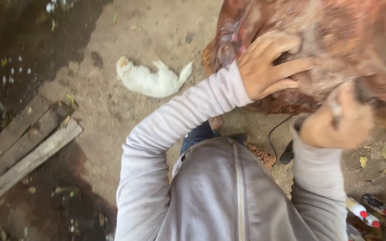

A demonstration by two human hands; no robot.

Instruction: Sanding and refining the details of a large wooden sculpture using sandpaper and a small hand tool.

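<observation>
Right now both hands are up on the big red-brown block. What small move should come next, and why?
Probably settle the right hand before anything else. The left hand lies flat on the block with fingers spread, but the right hand is blurred, so its hold cannot be judged. A white animal lies on the ground just beyond the block, and a bare foot shows under it, so a firm two-handed hold seems wise.

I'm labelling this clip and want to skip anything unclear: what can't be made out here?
- Big reddish-brown block, head view: top and right cut off by the frame, surface blurred.
- Right hand: blurred; its grip cannot be told.
- Left hand: lies flat on the block; palm hidden.
- Bottles: small, cut off at the corner.
- White animal: face turned away.
</observation>
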